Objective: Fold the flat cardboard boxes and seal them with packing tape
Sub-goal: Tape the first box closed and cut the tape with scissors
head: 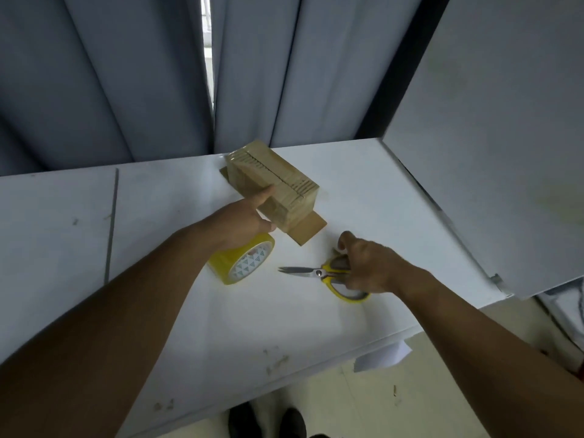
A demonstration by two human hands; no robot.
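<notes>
Cardboard boxes (284,181), bundled, touch the straight-fingered left hand (237,224), long axis slanting toward the right hand (369,267) gripping scissors (303,272).

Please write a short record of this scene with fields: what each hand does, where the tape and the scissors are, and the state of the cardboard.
Surface: white table, grey curtains behind
Cardboard: bundle of flat boxes, standing on edge on a flat cardboard sheet
Left hand: touches the bundle's near side; grip cannot be told
Tape: yellow packing tape roll, on the table, partly hidden by the left wrist
Right hand: grips the handles of the yellow scissors
Scissors: on the table, blades closed, pointing left
Progress: no box folded yet
</notes>
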